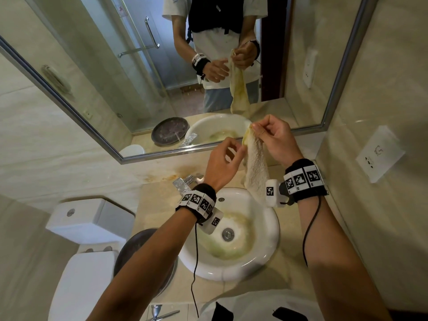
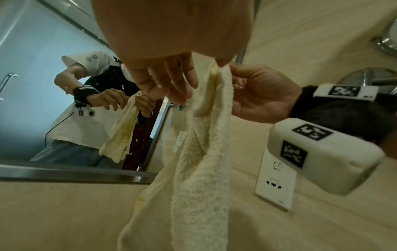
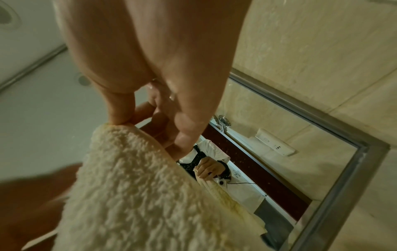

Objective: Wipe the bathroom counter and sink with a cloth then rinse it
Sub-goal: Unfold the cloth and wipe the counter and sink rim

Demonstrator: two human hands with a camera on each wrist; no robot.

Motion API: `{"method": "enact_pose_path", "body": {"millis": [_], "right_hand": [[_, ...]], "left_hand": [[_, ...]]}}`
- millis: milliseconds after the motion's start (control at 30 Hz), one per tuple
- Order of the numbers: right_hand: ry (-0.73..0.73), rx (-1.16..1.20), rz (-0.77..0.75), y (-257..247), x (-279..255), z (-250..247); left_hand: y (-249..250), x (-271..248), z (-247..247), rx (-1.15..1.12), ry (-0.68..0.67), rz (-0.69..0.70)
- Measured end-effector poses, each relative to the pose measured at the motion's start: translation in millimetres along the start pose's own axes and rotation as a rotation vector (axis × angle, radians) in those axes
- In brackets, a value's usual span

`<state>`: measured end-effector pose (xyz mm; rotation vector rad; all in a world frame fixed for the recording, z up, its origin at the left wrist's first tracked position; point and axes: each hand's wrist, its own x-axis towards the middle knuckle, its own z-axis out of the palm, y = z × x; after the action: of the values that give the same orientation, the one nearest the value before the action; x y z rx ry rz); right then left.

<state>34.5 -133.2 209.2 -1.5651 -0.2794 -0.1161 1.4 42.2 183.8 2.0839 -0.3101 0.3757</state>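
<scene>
A cream terry cloth with yellowish stains hangs lengthwise above the back of the white sink. My right hand pinches its top corner between thumb and fingers, up near the mirror's lower frame. My left hand is just left of it and slightly lower, thumb and fingertips on the cloth's upper edge. In the left wrist view the cloth drops between my left hand and my right hand. In the right wrist view my right hand holds the cloth by its corner. The sink bowl shows yellow-green residue.
A chrome faucet stands at the sink's back left on the beige counter, which is stained there. A dark round dish lies left of the sink, a toilet beyond. A mirror and wall socket are close.
</scene>
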Motion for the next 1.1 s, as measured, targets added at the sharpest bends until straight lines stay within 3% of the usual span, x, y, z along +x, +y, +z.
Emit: {"method": "enact_pose_path", "body": {"millis": [167,233,333,433,533,633,733,933,1100], "right_hand": [[-0.064,0.009,0.010,1.6,-0.9,-0.6],[-0.063,-0.001,0.007,3.7,-1.1,-0.7],[-0.064,-0.020,0.012,6.7,-0.4,-1.9],[-0.065,-0.043,0.022,9.1,-0.7,-3.0],[-0.073,-0.031,0.020,7.8,-1.5,-5.5],[-0.081,-0.049,0.036,7.1,-2.7,-9.5],[-0.067,-0.075,0.045,9.4,-2.9,-13.7],[-0.035,-0.109,0.052,14.2,-0.7,-11.9],[0.006,-0.114,0.046,13.5,1.7,-9.9]], "left_hand": [[-1.6,1.9,2.0,0.119,-0.024,0.052],[-3.6,1.7,5.5,0.159,-0.068,-0.006],[-10.6,6.0,12.2,0.176,-0.164,-0.289],[-11.4,10.8,13.0,-0.089,-0.285,-0.659],[-8.3,11.7,13.7,-0.216,-0.251,-0.778],[-8.1,10.9,17.0,-0.151,-0.109,-0.779],[-10.7,13.5,12.2,-0.050,0.018,-0.694],[-12.1,24.2,1.6,0.071,0.037,-0.451],[-4.3,21.9,-1.9,-0.025,0.036,-0.301]]}}
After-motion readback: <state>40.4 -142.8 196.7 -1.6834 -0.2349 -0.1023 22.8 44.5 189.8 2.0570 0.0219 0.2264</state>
